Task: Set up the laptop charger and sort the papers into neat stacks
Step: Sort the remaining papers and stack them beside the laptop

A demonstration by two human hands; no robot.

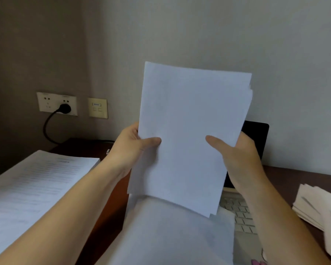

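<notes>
Papers (189,134) are held up in the air in the head view, a small bunch of blank white sheets with edges that do not quite line up. The left hand (130,148) grips the left side and the right hand (237,152) grips the right side, with thumbs on the front and fingers hidden behind.

The charger part looks mostly done: a black plug (65,108) sits in the wall socket (46,101). I cannot see if its cable (48,129) reaches the laptop (256,134).

The sorting looks about half done. One tidy printed stack (36,188) lies on the left of the worktop (287,176). A messy pile (317,207) waits on the right, and more white sheets (170,236) lie just under the held bunch.
</notes>
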